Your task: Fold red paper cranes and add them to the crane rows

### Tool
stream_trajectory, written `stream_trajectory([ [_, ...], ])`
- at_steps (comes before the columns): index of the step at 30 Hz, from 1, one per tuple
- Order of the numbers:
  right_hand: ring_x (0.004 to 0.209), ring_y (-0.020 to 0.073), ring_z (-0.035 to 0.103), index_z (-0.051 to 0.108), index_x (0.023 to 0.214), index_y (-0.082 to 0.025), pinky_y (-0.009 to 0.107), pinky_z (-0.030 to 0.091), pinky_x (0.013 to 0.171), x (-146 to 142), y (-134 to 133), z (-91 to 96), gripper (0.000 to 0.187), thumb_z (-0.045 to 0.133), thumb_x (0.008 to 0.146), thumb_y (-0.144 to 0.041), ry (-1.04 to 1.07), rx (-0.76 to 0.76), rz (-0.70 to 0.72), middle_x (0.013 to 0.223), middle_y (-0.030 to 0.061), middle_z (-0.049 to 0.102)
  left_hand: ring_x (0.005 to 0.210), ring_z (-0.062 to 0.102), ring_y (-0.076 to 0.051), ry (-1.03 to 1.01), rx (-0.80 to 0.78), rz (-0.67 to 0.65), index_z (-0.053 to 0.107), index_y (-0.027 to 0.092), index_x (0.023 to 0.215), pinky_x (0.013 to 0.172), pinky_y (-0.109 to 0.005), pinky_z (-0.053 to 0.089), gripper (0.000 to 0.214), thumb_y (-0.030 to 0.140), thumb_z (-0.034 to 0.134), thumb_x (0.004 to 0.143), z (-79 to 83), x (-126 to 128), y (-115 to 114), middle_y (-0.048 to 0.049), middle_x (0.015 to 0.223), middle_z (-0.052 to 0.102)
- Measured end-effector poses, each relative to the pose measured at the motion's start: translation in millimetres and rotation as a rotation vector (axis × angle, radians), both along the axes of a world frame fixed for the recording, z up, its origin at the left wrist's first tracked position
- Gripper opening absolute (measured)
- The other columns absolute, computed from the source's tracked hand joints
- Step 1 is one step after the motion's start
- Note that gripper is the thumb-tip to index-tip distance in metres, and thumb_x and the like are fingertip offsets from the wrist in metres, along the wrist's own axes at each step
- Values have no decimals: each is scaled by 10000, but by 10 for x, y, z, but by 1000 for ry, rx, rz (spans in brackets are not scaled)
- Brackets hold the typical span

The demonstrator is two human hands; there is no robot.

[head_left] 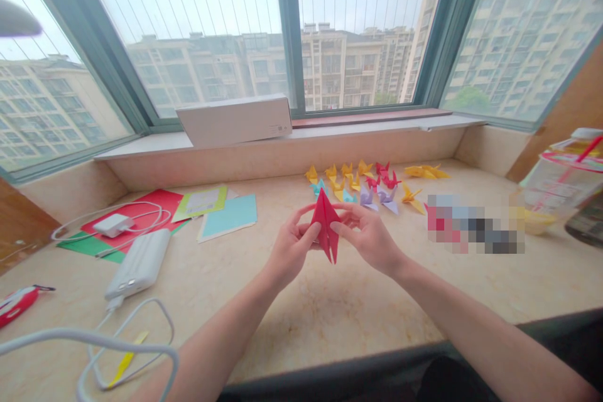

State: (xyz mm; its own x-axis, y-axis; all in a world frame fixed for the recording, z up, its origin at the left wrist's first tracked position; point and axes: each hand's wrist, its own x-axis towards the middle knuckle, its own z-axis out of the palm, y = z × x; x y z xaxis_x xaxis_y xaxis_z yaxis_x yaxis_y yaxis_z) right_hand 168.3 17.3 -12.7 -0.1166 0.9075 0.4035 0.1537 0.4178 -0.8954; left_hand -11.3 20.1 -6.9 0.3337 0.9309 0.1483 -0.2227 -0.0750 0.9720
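Between both hands I hold a piece of red folded origami paper, a narrow diamond with a slit running down to two points at the bottom. My left hand pinches its left edge, thumb on the front face. My right hand grips the opposite edge the same way, its other fingers behind the paper. Just beyond the hands, several finished paper cranes stand in rows: yellow cranes, red cranes, purple cranes and light blue cranes.
At left lie red paper, blue paper, a white charger, a power bank with looping cables and a red tool. A plastic cup stands right, near a blurred patch. A white box rests on the sill.
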Motion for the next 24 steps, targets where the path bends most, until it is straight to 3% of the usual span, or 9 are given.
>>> stream_trajectory([
  [2, 791, 197, 691, 588, 1196, -202, 342, 530, 753, -10, 1, -10, 405, 685, 843, -376, 64, -27, 28, 859, 49, 739, 679, 711, -188, -2, 37, 2, 468, 191, 1317, 661, -348, 607, 587, 400, 708, 824, 8, 7, -17, -47, 832, 746],
  [7, 764, 187, 681, 604, 1028, -201, 322, 523, 729, -7, 11, -33, 301, 711, 820, -390, 107, -21, -13, 827, 39, 725, 743, 696, -172, 47, 140, 53, 592, 172, 1125, 672, -331, 614, 370, 373, 694, 832, -22, 4, 4, -68, 952, 718],
  [11, 792, 192, 682, 657, 952, -186, 324, 530, 742, -5, 20, -39, 262, 713, 819, -404, 111, -26, -5, 874, 65, 734, 770, 682, -165, 54, 213, 85, 611, 184, 1112, 653, -290, 603, 326, 295, 711, 821, -62, 3, 44, -37, 903, 687],
  [15, 815, 197, 690, 674, 968, -186, 336, 545, 767, 2, 25, -58, 254, 713, 823, -391, 168, -51, 25, 890, 67, 743, 740, 678, -156, 40, 219, 25, 609, 179, 1099, 636, -278, 591, 293, 267, 699, 834, -71, 5, 27, -25, 874, 675],
  [19, 752, 182, 658, 701, 941, -210, 326, 526, 715, 5, 4, -79, 172, 688, 849, -354, 48, 73, -86, 852, 42, 735, 772, 686, -162, 126, 227, -24, 662, 142, 992, 660, -261, 578, 211, 278, 706, 836, -66, 14, -26, -60, 890, 708],
  [24, 772, 179, 637, 709, 945, -236, 324, 500, 720, -23, -48, -56, 104, 667, 871, -295, -85, 251, -135, 886, 28, 727, 689, 678, -150, 122, 258, 73, 688, 134, 924, 614, -264, 569, 183, 305, 675, 859, -85, 32, -31, -65, 884, 721],
])
